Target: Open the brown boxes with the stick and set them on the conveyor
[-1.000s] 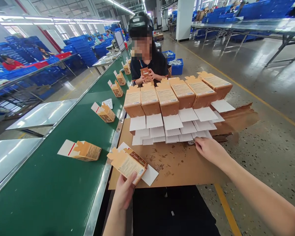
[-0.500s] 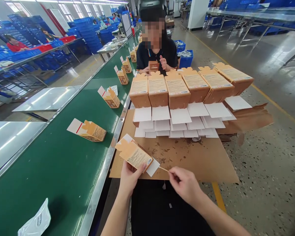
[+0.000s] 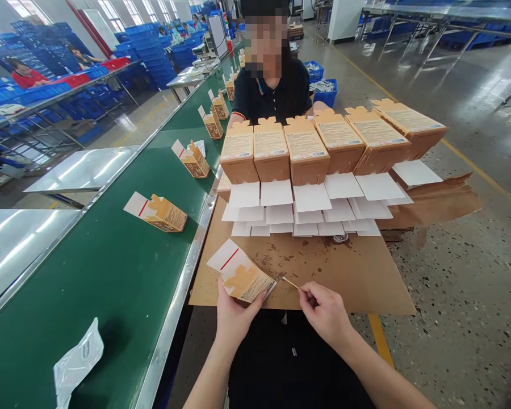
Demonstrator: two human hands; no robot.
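Observation:
My left hand is closed around an orange-and-white carton. The carton lies tilted over the near left part of a cardboard sheet. Its white flap with a red strip stands open at the far left end, while the end toward my right hand shows only a thin white edge. Between the thumb and fingers of my right hand is a thin cotton swab. The swab's tip points at the carton, a small gap away from it. Dark smears mark the sheet behind both hands.
Stacked cartons with white flaps hanging out stand at the sheet's far side. On my left runs a green conveyor belt bearing several open cartons and a silver pouch. A co-worker sits behind the stack.
My left hand has turned the carton, and the white flap at its near end no longer sticks out. The swab has drawn back from it. The co-worker's hands have dropped lower.

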